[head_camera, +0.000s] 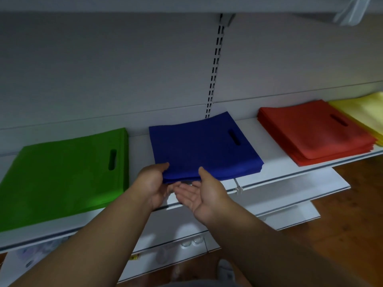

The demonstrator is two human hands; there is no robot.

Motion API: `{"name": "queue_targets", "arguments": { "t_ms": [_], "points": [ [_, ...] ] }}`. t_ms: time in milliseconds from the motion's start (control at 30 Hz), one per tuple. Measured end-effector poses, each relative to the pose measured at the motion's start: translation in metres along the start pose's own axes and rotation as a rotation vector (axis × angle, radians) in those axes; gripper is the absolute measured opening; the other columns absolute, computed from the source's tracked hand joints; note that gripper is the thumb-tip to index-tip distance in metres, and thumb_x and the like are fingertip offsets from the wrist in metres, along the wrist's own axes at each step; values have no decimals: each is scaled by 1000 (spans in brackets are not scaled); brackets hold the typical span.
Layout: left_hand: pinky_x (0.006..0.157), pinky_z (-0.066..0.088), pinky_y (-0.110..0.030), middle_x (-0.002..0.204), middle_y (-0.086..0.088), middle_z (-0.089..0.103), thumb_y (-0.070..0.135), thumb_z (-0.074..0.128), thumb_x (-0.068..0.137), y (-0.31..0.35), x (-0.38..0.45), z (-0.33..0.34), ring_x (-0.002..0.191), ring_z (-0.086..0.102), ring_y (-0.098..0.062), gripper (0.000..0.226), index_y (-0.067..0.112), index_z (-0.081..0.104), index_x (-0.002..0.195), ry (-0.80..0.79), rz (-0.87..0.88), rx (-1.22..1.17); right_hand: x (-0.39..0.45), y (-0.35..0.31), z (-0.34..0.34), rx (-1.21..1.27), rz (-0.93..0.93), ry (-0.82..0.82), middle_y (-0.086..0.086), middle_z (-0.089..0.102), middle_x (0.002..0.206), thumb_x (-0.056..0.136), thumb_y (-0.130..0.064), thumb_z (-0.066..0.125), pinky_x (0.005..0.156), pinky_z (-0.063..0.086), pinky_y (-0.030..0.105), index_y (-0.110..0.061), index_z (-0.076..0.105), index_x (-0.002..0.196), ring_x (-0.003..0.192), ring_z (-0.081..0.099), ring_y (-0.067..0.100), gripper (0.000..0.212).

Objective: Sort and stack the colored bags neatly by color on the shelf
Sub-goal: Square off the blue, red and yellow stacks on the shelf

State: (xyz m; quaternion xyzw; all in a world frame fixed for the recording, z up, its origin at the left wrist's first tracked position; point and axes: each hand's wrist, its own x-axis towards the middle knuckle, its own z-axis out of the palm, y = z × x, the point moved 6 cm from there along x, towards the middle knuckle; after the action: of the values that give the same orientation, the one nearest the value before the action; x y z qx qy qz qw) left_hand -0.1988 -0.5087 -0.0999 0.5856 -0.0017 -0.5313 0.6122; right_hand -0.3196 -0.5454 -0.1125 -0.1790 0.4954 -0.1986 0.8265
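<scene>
We've got the blue stack mid-shelf, left hand pinching its near edge, right hand open-palmed underneath — tug unevenly and the limp bags fan out over the lip.

A white shelf ran from left to right, its front edge dropping away toward the floor. Four stacks of flat bags lay directly on it in a row. At the left end sat the green stack, reaching from the back of the shelf to the front edge. Just beside it, near the middle, lay the blue stack, its near corner overhanging the front edge. Further right, apart from the blue, the red stack sat close to the front edge. The yellow stack touched its right side at the far right end.
</scene>
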Motion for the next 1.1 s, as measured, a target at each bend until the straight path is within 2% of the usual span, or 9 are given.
{"name": "queue_targets", "arguments": {
  "t_ms": [167,300,467,600,700,833,967,1033,1100],
  "points": [
    [72,56,-41,108,-14,69,2,40,100,3,4,5,95,68,-30,24,6,57,117,-12,55,-61,10,-20,7,333,62,-46,31,65,110,97,-45,55,90,52,59,-3,53,125,96,67,46,51],
    [62,54,-40,118,-10,64,3,43,100,5,9,2,94,65,-26,27,11,54,123,49,67,-1,18,-57,-11,498,-55,15,26,66,114,101,-33,49,83,49,71,-12,55,128,98,66,48,35],
    [60,52,-40,122,-10,60,3,46,99,3,9,-6,95,63,-27,29,11,53,126,79,-3,-24,17,-95,-40,561,-191,110,17,70,108,100,-16,50,77,53,67,-19,58,122,94,68,41,24],
    [67,53,-45,122,-12,60,0,45,97,2,10,-9,94,62,-28,30,9,53,125,75,-16,-14,23,-120,-64,554,-269,141,21,69,111,96,-3,47,78,54,64,-14,54,129,96,69,41,36],
    [67,53,-46,118,-12,62,-1,44,96,0,11,-12,95,63,-28,30,9,53,123,90,-20,-21,21,-122,-76,436,-239,119,24,68,112,95,-4,52,81,52,66,-10,54,126,96,69,44,33],
    [75,55,-50,112,-12,65,-2,44,95,3,10,-13,99,64,-31,28,9,57,117,91,-24,14,18,-131,-103,210,-237,116,20,71,108,98,-20,55,85,53,63,-9,59,121,95,70,41,26],
    [68,54,-39,94,-12,69,7,50,97,16,15,-14,83,67,-27,13,8,63,100,149,16,145,18,-159,-121,-298,-225,143,12,74,106,99,-38,53,82,58,51,-14,63,116,93,72,33,31],
    [69,53,-36,94,-12,69,13,55,97,21,21,-13,83,67,-26,11,8,63,101,183,25,198,21,-174,-120,-516,-217,143,11,73,107,98,-39,54,81,58,48,-14,63,116,95,70,31,31],
    [75,54,-36,94,-11,68,17,57,97,29,28,-9,86,66,-27,13,7,62,104,194,47,276,29,-188,-112,-601,-202,124,14,73,105,99,-33,55,75,59,45,-9,62,116,95,71,33,30]
  ]
}}
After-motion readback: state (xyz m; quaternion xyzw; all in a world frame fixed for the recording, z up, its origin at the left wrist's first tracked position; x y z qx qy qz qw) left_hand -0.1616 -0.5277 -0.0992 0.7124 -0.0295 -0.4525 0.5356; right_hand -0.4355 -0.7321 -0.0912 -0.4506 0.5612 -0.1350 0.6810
